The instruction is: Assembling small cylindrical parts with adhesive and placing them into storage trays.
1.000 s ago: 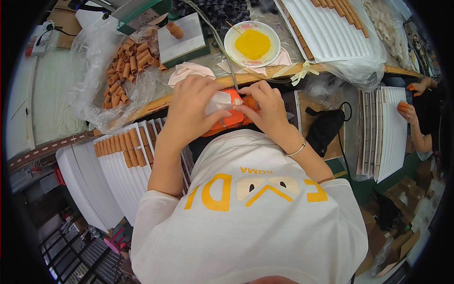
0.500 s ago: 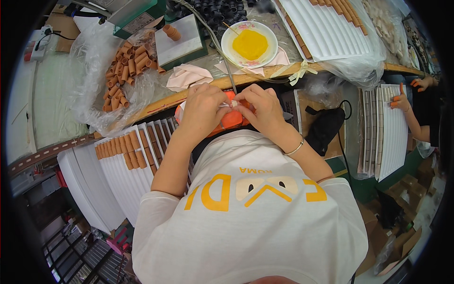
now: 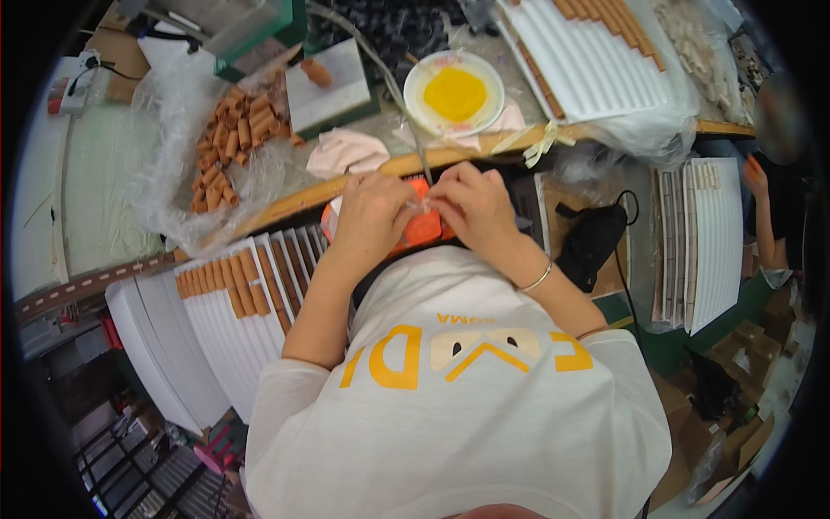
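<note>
In the head view, the only one, the left hand (image 3: 373,216) and the right hand (image 3: 478,208) meet near the middle of the frame, just below the bench edge (image 3: 309,184). Thumb and fingers of each are drawn together, gripping a small pale piece (image 3: 422,205) between them; its shape is too blurred to tell. An orange object (image 3: 424,229) shows directly beneath, above the lap. The piece looks small and light, so a loosened pinch or an uneven pull could let it slip past the orange object toward the floor, or tear it if it is thin. Upper centre, a bowl (image 3: 495,108) of yellow paste sits near the edge with a grey cord (image 3: 391,85) passing close by; a tug on the cord or a knock from the right hand could tip or smear it. Upper left, loose brown tubes (image 3: 232,138) lie heaped on crumpled plastic (image 3: 156,160), where a sleeve or elbow snagging the sheet could send some rolling.
</note>
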The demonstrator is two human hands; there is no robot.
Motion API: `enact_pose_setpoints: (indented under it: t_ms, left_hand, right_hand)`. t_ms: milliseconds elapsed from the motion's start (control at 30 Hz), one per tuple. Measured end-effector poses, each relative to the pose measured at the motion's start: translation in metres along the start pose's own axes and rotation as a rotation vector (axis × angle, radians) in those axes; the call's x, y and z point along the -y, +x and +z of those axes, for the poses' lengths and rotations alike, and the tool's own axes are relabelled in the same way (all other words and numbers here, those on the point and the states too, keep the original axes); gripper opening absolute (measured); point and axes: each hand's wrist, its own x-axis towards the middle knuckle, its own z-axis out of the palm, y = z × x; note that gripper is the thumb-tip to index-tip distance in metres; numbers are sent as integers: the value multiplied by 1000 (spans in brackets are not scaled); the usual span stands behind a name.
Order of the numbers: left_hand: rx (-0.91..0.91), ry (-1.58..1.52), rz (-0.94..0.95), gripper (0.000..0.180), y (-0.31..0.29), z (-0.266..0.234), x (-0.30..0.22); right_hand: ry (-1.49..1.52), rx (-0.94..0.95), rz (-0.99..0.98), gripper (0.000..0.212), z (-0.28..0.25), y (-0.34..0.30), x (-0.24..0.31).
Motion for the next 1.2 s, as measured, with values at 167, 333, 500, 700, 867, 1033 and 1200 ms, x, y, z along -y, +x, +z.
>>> enact_pose_setpoints:
  t_ms: [167,333,500,700,867,1033,1200]
  left_hand:
    - [-22,-12,22,9,-5,5,0]
    - [11,-38,-7,9,-9,1,-5]
    - [15,-26,1,9,-6,0,-7]
    - [56,52,-19,8,-5,3,-3]
    - [21,-40,-4,16,-2,2,-9]
    - [-1,4,25,16,-2,8,-7]
    - [38,-9,1,11,0,9,-7]
  right_hand:
    - [-86,-12,-87,10,12,-2,-4]
    - [-157,2,-105,12,10,-5,7]
    - [-123,-88,-64,14,9,-9,9]
    - [-120,-55,-187,8,7,-8,5]
    - [4,50,-59,7,9,-10,-1]
    - [1,59,-31,7,14,-14,-5]
    - [10,-55,-7,7,-16,-12,-7]
